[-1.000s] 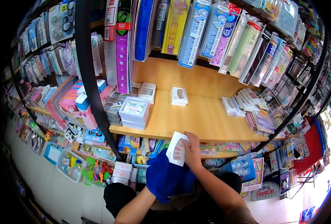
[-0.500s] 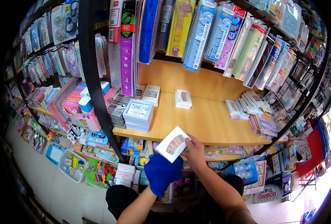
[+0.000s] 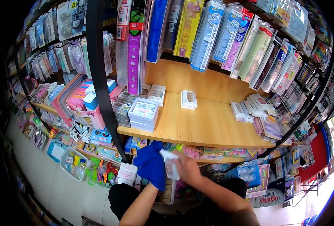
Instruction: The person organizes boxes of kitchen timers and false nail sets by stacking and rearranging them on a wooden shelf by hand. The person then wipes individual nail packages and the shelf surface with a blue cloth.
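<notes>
A white box [image 3: 171,165] with a window showing pinkish contents is tilted between my hands, in front of the shelf's edge. My right hand [image 3: 187,168], blurred by motion, grips its right side. Blue fabric, a glove or a cloth, covers my left hand [image 3: 150,165], which is against the box's left edge. The fabric hides the fingers of that hand. On the wooden shelf [image 3: 197,128] beyond, a similar white windowed box [image 3: 189,100] lies near the middle. A stack of white boxes [image 3: 143,114] stands at the shelf's left.
Packaged rulers [image 3: 208,37] hang above the shelf. More white boxes [image 3: 257,105] are piled at its right end. A black post [image 3: 101,75] rises on the left. Below are a clear plastic bin [image 3: 73,164] and pinkish-white boxes [image 3: 127,171]. A blue box [image 3: 246,174] stands lower right.
The white box has come down and turned more edge-on. My left hand has moved up and left along its side, and my right hand has shifted down and left.
</notes>
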Tool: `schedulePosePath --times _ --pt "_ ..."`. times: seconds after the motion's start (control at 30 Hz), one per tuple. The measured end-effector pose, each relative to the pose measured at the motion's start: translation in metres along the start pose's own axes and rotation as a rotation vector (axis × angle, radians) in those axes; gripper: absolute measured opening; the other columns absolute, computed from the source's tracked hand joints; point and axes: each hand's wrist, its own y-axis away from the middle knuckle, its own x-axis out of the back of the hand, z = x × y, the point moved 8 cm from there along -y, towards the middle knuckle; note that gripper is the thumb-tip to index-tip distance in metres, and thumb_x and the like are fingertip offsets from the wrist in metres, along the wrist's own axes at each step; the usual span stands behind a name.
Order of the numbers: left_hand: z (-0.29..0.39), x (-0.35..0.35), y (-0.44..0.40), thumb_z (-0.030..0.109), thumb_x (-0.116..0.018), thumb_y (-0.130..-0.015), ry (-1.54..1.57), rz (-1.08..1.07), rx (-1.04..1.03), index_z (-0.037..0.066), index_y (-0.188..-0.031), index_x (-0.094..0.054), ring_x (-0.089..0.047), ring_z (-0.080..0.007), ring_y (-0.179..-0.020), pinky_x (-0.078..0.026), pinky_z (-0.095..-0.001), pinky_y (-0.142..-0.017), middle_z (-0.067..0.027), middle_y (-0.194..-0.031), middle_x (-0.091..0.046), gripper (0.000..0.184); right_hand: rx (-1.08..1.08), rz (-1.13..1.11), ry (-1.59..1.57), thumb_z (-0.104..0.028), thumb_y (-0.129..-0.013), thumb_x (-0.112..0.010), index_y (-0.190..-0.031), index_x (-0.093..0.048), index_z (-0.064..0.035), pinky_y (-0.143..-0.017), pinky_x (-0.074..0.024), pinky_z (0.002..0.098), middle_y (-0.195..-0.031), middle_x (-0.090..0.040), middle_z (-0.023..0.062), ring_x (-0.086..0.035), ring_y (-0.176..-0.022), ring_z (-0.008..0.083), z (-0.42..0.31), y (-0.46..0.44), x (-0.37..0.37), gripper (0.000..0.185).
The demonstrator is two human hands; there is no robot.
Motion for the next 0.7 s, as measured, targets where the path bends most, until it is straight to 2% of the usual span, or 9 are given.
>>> schedulePosePath --times 0.03,0.2,0.27,0.37,0.4,0.5,0.57,0.63,0.7 --pt "-0.002 0.011 -0.002 0.03 -0.033 -0.096 -0.042 0.037 0.016 0.013 -0.102 -0.051 -0.06 -0.0253 -0.08 -0.051 -0.0348 -0.072 -0.0119 -0.089 -0.058 0.026 0.047 -0.035 -0.002 -0.012 -0.085 -0.061 -0.115 -0.054 -0.0023 -0.069 -0.0512 0.0433 -0.099 -0.061 0.0259 -0.061 -0.081 0.0418 -0.019 0.007 -0.012 0.033" --pt "-0.007 0.044 -0.007 0.053 -0.03 -0.096 -0.071 0.042 0.081 0.019 -0.099 -0.051 -0.059 -0.0271 -0.08 -0.051 -0.0386 -0.074 -0.0109 -0.084 -0.059 0.04 0.083 -0.071 0.051 -0.015 -0.086 -0.06 -0.114 -0.05 0.0012 -0.066 -0.0514 0.0416 -0.094 -0.062 0.0224 -0.062 -0.078 0.0373 -0.041 0.016 -0.021 0.033" --pt "-0.001 0.048 -0.005 0.051 -0.036 -0.091 -0.23 0.088 0.035 0.017 -0.098 -0.052 -0.058 -0.0276 -0.081 -0.05 -0.0385 -0.075 -0.0114 -0.085 -0.057 0.039 0.054 -0.112 0.061 -0.014 -0.086 -0.06 -0.113 -0.051 0.0001 -0.065 -0.0511 0.0413 -0.093 -0.062 0.0219 -0.062 -0.078 0.0372 -0.038 0.018 -0.021 0.032" --pt "0.026 0.03 0.001 0.048 -0.044 -0.084 -0.847 0.166 -0.108 0.013 -0.096 -0.052 -0.055 -0.0282 -0.082 -0.047 -0.0384 -0.075 -0.0122 -0.085 -0.056 0.038 0.029 -0.142 0.021 -0.015 -0.086 -0.061 -0.112 -0.053 -0.0037 -0.064 -0.0503 0.0414 -0.089 -0.063 0.0216 -0.062 -0.078 0.0385 -0.034 0.013 -0.009 0.029" --pt "0.037 0.018 0.004 0.047 -0.047 -0.082 -1.154 0.199 -0.155 0.011 -0.095 -0.052 -0.054 -0.0284 -0.083 -0.047 -0.0384 -0.075 -0.0125 -0.086 -0.055 0.039 -0.009 -0.246 0.01 -0.021 -0.09 -0.055 -0.118 -0.053 -0.0067 -0.063 -0.0515 0.0429 -0.091 -0.064 0.0216 -0.065 -0.076 0.0349 -0.032 0.01 -0.004 0.032" --pt "0.062 -0.02 0.01 0.044 -0.056 -0.075 -1.887 0.282 -0.228 0.007 -0.093 -0.053 -0.052 -0.0291 -0.084 -0.045 -0.0383 -0.076 -0.0133 -0.086 -0.053 0.041 -0.123 -0.178 -0.192 -0.018 -0.091 -0.055 -0.115 -0.057 -0.008 -0.064 -0.0508 0.0382 -0.086 -0.063 0.0206 -0.064 -0.072 0.0308 -0.016 -0.008 0.026 0.026" --pt "0.066 -0.037 0.016 0.042 -0.061 -0.071 -2.105 0.306 -0.226 0.005 -0.091 -0.053 -0.05 -0.0295 -0.085 -0.043 -0.0382 -0.076 -0.0138 -0.087 -0.052 0.044 -0.325 -0.074 -0.29 -0.015 -0.091 -0.055 -0.112 -0.058 -0.005 -0.065 -0.0497 0.0335 -0.083 -0.063 0.0161 -0.062 -0.069 0.0236 0.022 -0.03 0.04 0.024" --pt "0.063 -0.049 0.02 0.04 -0.067 -0.066 -2.215 0.296 -0.197 0.002 -0.09 -0.053 -0.049 -0.0299 -0.086 -0.042 -0.0381 -0.076 -0.0144 -0.087 -0.051 0.047 -0.216 0.125 -0.383 -0.012 -0.093 -0.053 -0.116 -0.057 -0.0035 -0.067 -0.0478 0.0282 -0.083 -0.06 0.004 -0.055 -0.074 0.0107 0.06 -0.069 0.057 0.025" --pt "0.058 -0.063 0.024 0.038 -0.069 -0.065 -2.229 0.259 -0.152 0.001 -0.09 -0.052 -0.047 -0.0298 -0.087 -0.041 -0.0376 -0.077 -0.0139 -0.088 -0.05 0.048 -0.368 0.294 -0.617 -0.015 -0.095 -0.052 -0.112 -0.057 -0.0003 -0.069 -0.047 0.0279 -0.087 -0.06 0.0059 -0.055 -0.078 0.0121 0.093 -0.103 0.07 0.023"
